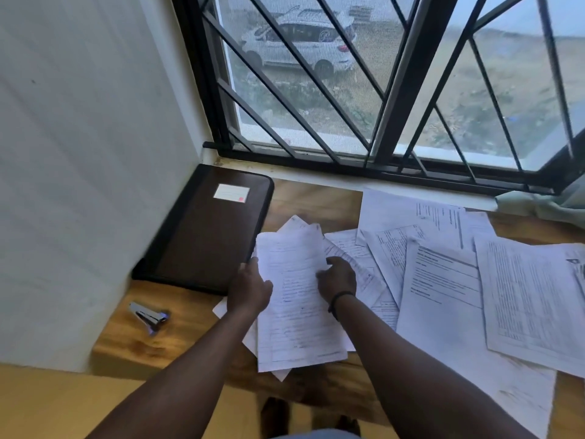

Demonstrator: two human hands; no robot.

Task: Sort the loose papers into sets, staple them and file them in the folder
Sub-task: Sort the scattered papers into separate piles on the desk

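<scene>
Against the barred window [348, 83], a wooden table [142, 340] runs along the sill, butting the white wall [79, 153] on the left. Loose papers [474, 280] cover its right half, overlapping one another at odd angles, the nearest sheets hanging past the front edge. At the back left corner a dark brown folder [205, 236] lies closed and flat, a white label [231, 193] on its cover. Between folder and loose spread sits a stack of sheets [297, 299], roughly squared, its left edge overlapping the folder's near right corner.

Both forearms reach in from the bottom of the view and converge on that stack. Left hand [250, 289] grips the stack's left edge, fingers curled around it, right beside the folder. Right hand [337, 278] rests on the stack's right edge with fingers bent over the paper; whether the thumb is under the sheets cannot be told. A dark band [340, 299] circles the right wrist.

Near the front left of the table, well apart from both hands, a small metal stapler [148, 315] lies by itself.
</scene>
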